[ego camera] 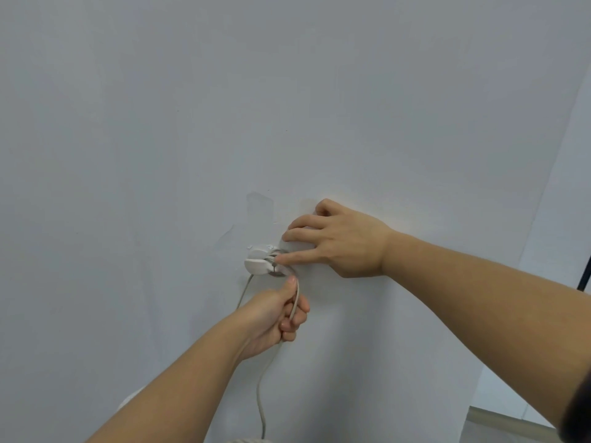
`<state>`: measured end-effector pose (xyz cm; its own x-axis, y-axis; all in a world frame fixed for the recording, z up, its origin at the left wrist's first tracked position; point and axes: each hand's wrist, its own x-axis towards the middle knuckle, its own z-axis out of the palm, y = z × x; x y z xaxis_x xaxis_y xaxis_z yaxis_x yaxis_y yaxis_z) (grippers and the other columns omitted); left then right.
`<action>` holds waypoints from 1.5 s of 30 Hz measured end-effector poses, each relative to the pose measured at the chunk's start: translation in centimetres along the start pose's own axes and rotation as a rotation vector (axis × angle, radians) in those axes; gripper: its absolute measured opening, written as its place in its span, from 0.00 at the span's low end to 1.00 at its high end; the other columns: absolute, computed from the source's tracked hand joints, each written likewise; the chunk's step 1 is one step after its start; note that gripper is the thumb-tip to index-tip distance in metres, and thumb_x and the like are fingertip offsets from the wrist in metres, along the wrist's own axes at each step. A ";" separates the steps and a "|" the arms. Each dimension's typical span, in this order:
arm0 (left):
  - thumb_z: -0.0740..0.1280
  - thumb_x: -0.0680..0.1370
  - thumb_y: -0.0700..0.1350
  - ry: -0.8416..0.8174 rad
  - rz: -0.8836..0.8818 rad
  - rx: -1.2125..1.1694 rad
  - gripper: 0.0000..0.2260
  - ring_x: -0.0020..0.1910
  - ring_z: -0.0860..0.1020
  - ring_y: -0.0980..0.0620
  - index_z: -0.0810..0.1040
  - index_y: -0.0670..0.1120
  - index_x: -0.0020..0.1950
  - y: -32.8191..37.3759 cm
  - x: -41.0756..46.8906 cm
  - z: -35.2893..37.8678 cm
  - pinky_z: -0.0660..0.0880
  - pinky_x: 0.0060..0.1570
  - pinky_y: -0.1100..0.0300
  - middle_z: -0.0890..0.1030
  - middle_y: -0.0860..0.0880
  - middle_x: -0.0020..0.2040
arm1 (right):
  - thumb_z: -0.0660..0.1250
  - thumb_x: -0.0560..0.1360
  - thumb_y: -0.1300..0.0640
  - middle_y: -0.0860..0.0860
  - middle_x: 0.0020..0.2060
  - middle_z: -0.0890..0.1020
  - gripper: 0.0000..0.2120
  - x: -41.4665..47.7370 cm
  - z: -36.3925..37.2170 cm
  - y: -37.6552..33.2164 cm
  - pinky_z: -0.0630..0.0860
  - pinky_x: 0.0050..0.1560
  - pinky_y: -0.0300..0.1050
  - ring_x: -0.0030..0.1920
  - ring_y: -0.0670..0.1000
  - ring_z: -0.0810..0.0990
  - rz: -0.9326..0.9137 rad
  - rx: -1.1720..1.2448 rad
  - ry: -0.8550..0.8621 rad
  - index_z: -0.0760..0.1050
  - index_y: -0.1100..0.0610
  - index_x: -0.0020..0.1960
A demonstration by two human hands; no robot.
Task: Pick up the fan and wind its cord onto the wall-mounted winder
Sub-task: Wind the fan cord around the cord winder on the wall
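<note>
Pale cord [295, 302] round white wall-mounted winder [259, 263]

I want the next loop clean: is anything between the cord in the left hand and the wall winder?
Only the right hand: its index finger touches the winder on its right side, at the wound loops. Otherwise the cord runs free from the left hand up to the winder.

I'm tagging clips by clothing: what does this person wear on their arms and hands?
The left hand and right hand are bare: no gloves, rings or watch show. Both forearms are uncovered. Only the edge of a dark sleeve shows high on the right arm, at the frame's lower right corner.
</note>
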<state>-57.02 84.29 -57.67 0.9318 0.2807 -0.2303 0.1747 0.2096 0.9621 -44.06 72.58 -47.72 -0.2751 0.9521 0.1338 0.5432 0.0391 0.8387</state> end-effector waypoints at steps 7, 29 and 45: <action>0.54 0.83 0.48 -0.028 0.054 -0.028 0.18 0.20 0.61 0.57 0.75 0.39 0.42 -0.1 0.3 0.3 0.60 0.22 0.65 0.74 0.48 0.25 | 0.60 0.71 0.62 0.50 0.65 0.75 0.31 0.0 -0.2 0.1 0.67 0.54 0.51 0.65 0.54 0.73 -0.025 -0.013 -0.012 0.66 0.40 0.70; 0.54 0.82 0.55 -0.100 0.083 0.209 0.22 0.32 0.81 0.50 0.78 0.40 0.45 -0.2 1.0 2.0 0.80 0.38 0.59 0.85 0.42 0.38 | 0.63 0.69 0.62 0.52 0.62 0.77 0.28 0.0 -0.4 -0.1 0.68 0.53 0.51 0.62 0.55 0.74 -0.010 -0.001 -0.002 0.70 0.42 0.66; 0.52 0.79 0.64 0.107 -0.015 0.546 0.28 0.22 0.71 0.53 0.76 0.44 0.34 -0.4 2.6 1.6 0.70 0.31 0.62 0.81 0.48 0.26 | 0.64 0.69 0.62 0.51 0.63 0.77 0.25 0.0 -0.4 0.0 0.69 0.53 0.50 0.63 0.53 0.75 0.007 0.004 -0.001 0.75 0.46 0.63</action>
<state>-54.13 83.44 -58.44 0.8954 0.3807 -0.2310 0.3538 -0.2932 0.8882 -44.38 72.47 -47.56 -0.2704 0.9526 0.1391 0.5486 0.0337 0.8354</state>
